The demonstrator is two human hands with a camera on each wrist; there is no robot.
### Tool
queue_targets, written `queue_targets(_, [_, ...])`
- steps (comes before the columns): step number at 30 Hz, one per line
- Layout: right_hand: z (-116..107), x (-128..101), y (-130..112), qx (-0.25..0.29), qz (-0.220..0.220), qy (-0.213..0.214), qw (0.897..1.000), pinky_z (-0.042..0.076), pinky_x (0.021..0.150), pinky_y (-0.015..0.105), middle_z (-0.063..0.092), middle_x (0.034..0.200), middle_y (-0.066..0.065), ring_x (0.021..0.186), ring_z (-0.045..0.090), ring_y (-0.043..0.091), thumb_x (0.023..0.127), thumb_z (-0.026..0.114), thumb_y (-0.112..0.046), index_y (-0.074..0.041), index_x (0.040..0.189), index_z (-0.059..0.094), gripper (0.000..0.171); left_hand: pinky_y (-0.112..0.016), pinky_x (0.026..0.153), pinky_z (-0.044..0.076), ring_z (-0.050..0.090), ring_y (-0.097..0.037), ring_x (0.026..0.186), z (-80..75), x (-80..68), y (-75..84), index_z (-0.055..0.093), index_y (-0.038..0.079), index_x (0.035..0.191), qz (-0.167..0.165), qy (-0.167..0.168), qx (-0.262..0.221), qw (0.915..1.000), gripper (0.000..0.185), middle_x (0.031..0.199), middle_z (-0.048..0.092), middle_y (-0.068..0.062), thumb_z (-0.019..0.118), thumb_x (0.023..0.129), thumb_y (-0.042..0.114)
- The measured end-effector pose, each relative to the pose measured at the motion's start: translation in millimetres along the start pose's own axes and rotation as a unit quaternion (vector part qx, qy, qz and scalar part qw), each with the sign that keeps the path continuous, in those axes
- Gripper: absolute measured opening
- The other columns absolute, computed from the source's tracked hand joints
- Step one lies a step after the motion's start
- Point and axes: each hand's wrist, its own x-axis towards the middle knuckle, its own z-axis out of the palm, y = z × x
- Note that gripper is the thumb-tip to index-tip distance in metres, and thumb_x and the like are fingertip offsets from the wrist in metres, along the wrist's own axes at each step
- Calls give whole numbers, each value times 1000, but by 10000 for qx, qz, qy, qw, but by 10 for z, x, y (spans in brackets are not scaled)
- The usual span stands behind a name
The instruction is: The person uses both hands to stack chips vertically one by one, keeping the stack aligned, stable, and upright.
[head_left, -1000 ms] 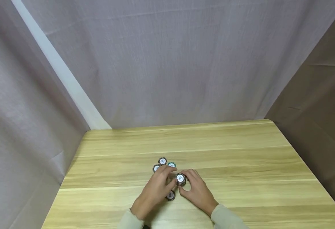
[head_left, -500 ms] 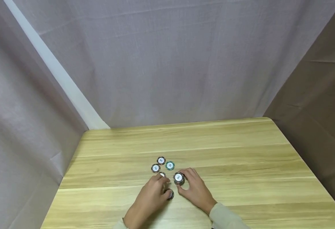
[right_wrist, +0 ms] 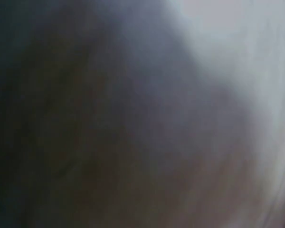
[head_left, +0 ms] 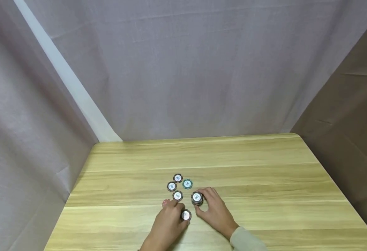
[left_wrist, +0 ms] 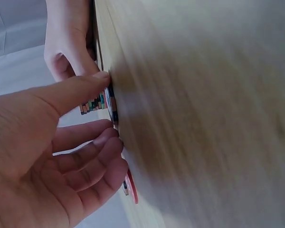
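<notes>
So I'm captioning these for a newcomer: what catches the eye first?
Two hands meet over a cluster of poker chips near the front of the wooden table. The right hand grips a small stack; the left hand touches a single chip. Just beyond lie four loose chips, one of them a teal chip.

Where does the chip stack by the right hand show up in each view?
Head: chip stack at lower centre, held by the right hand.
Left wrist: striped chip edges at left centre, behind the left thumb.
Right wrist: too blurred to tell.
Shared landmark: wooden table.
</notes>
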Motion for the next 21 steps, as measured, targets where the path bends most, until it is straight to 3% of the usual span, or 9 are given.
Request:
queue_targets(11, [10,-8,16,-53,-128,107,9998,53,103,39,65,120,-8,116,58,11,79,88,-21,-16,125,69,50,-34,73,59,65,-16,84,-7,34,2,75,6,95,45,-204,279,9994,26,96,67,-3,89,78,19])
queue_targets(21, [17,6,-5,-51,-54,80,9999,53,104,40,65,120,-7,117,58,12,78,88,-21,-15,125,69,51,-28,62,54,59,-12,71,17,63,-47,64,10,80,501,80,772,9957,25,81,61,1,82,67,21])
